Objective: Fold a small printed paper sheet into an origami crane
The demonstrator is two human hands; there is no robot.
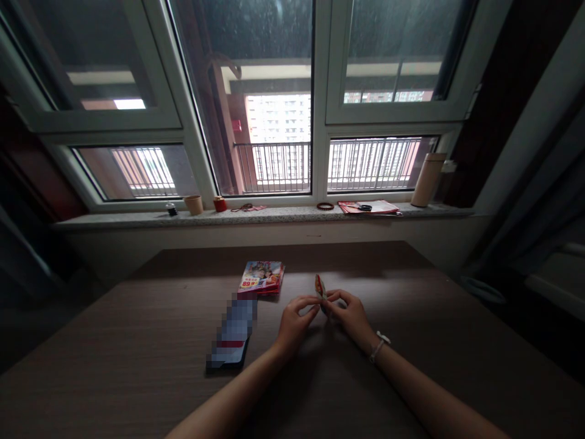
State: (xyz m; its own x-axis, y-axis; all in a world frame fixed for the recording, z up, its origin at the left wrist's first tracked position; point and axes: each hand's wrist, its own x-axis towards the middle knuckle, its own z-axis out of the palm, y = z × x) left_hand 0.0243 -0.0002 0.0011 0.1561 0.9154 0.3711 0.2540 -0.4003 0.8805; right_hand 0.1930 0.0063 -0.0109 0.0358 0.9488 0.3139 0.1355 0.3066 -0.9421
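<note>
Over the middle of the dark wooden table (137, 317), a small piece of folded, colourful printed paper (319, 285) stands upright between my hands. My left hand (297, 320) pinches its lower left side between thumb and fingers. From the other side my right hand (350, 314), with a bracelet on the wrist, grips the lower right side. The fingertips of both hands nearly meet and hide the bottom of the paper. Left of my hands lies a stack of printed colour leaflets (262, 277). Nearer to me is a phone (233, 335), its screen partly blurred out.
Behind the table runs a stone windowsill (283, 214). On it stand a paper cup (194, 205), a red spool-like item (220, 203), a dark ring (325, 206), papers with scissors (364, 208) on top, and a tall flask (428, 180).
</note>
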